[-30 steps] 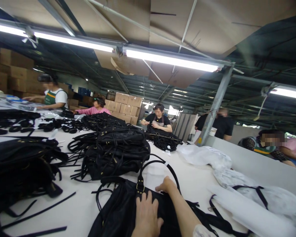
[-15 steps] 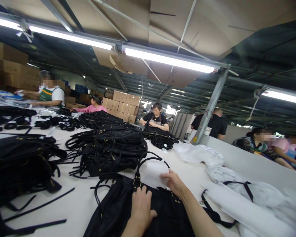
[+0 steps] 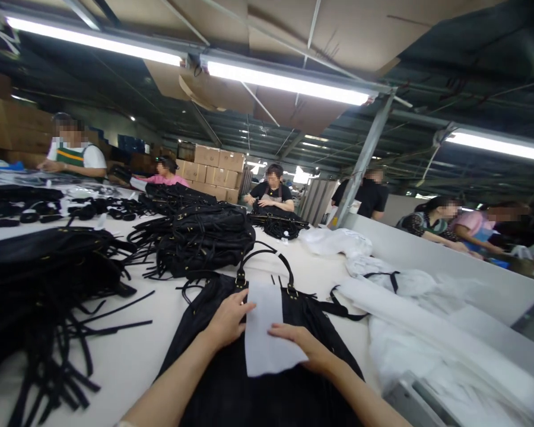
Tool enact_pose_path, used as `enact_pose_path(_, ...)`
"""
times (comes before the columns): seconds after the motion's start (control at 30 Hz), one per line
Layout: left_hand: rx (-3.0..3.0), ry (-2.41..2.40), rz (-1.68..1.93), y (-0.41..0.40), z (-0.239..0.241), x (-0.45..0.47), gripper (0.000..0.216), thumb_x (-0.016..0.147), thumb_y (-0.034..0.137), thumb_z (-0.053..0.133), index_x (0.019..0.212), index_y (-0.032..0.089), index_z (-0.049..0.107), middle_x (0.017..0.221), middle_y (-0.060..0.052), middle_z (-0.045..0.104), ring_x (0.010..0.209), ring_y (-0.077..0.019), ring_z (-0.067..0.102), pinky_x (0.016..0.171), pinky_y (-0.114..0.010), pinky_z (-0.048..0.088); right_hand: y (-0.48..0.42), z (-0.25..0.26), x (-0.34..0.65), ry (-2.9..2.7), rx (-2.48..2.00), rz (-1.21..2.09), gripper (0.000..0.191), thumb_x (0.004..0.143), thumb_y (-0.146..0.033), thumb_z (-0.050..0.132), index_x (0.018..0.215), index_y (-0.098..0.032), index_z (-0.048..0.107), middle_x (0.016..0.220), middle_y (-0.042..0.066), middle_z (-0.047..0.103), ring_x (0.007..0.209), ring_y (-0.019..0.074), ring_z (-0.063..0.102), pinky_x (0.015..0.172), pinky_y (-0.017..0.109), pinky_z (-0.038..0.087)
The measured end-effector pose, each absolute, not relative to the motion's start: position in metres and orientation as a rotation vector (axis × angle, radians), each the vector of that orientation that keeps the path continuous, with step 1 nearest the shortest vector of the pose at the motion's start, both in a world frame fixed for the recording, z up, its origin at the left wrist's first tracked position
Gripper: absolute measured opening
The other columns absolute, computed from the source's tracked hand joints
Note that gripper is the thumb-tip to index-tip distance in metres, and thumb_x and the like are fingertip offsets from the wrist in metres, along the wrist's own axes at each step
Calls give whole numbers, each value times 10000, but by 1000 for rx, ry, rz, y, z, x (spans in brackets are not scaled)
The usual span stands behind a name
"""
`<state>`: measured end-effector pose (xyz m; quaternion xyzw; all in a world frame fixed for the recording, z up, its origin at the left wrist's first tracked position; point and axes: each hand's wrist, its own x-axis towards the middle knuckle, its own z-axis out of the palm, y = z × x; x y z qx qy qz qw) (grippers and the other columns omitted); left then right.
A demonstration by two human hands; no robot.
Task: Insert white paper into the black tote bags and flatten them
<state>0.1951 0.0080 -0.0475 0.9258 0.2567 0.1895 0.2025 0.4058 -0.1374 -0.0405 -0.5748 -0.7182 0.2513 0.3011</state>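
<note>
A black handbag [image 3: 222, 379] lies in front of me, its carry handle [image 3: 267, 254] standing up at the far side. A white sheet [image 3: 264, 338], thin like paper or foam, rests lengthwise over the bag's middle, between the handle's ends. My left hand [image 3: 228, 317] is on the bag at the sheet's left edge, fingers apart and fingertips touching that edge. From the right, my right hand [image 3: 300, 343] reaches over the sheet with its fingers stretched out flat on it. The sheet's lower right corner flares up beside that hand.
Black bags with dangling straps are piled at left [image 3: 48, 261] and beyond my bag [image 3: 204, 237]. White wrapping material [image 3: 427, 332] lies along the right side, by a low partition [image 3: 449, 261]. Several people work further off, near stacked cartons [image 3: 218, 172].
The white sheet has come from behind the handle onto the bag's front. My right hand has moved nearer with it, and my left hand has shifted to its left edge. The view has turned slightly right.
</note>
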Motion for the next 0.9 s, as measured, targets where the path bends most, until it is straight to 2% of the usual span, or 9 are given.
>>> enact_pose_path(0.1,2619,679,411,-37,-44,166,789,693,64,674,1435,149,420,1552,-195,297,1407,-321,331,1157,-453,282,-151,-54,414,-2086,-1585,455,531,820,-278,511,1334,-159,569,1397,150,540,1312,273,496,1117,463,353)
enact_pose_path(0.17,2630,675,360,-71,-43,146,823,761,141,671,1493,109,297,1557,-223,262,1419,-324,304,1159,-465,284,-158,-61,413,-2147,-1641,404,600,769,-215,531,1365,-145,532,1417,158,518,1335,279,468,1126,479,345)
enact_pose_path(0.23,2650,628,351,-100,-45,128,806,827,197,641,1519,144,231,1570,-190,254,1432,-296,283,1162,-460,292,-165,-64,403,-2159,-1684,414,681,705,-148,561,1383,-123,508,1440,192,483,1352,306,441,1130,489,341)
enact_pose_path(0.3,2681,583,367,-120,-49,115,808,820,151,642,1518,199,239,1576,-147,265,1428,-276,296,1161,-449,310,-173,-63,388,-2206,-1783,370,755,662,-89,571,1411,-114,473,1469,213,437,1370,318,412,1141,464,337)
enact_pose_path(0.37,2704,575,371,-128,-55,108,749,805,95,633,1480,215,332,1551,-129,333,1396,-270,362,1150,-434,342,-179,-60,372,-2275,-1929,269,774,667,-47,554,1429,-130,450,1489,205,413,1379,303,401,1152,416,335)
enact_pose_path(0.47,2728,569,397,-128,-63,104,568,843,110,595,1390,194,465,1472,-129,463,1333,-266,456,1125,-428,386,-185,-57,357,-2336,-2057,95,736,715,3,474,1433,-155,444,1481,170,438,1394,252,386,1170,369,312)
enact_pose_path(0.6,2798,565,444,-129,-67,104,496,862,100,562,1350,168,504,1443,-137,495,1315,-269,476,1113,-451,401,-192,-60,351,-2334,-2041,-21,746,712,44,418,1417,-197,460,1453,116,487,1389,192,393,1174,343,307)
enact_pose_path(0.77,2784,577,502,-131,-73,103,544,861,115,567,1387,196,456,1452,-124,487,1317,-260,474,1103,-449,414,-203,-57,342,-2352,-2033,0,748,709,65,353,1416,-156,464,1452,139,485,1360,198,437,1164,359,334)
enact_pose_path(0.9,2764,591,577,-128,-79,104,684,837,81,560,1471,203,333,1528,-136,375,1357,-257,425,1113,-438,401,-206,-57,333,-2339,-1970,31,719,740,59,328,1421,-134,454,1451,131,492,1371,178,420,1179,343,300)
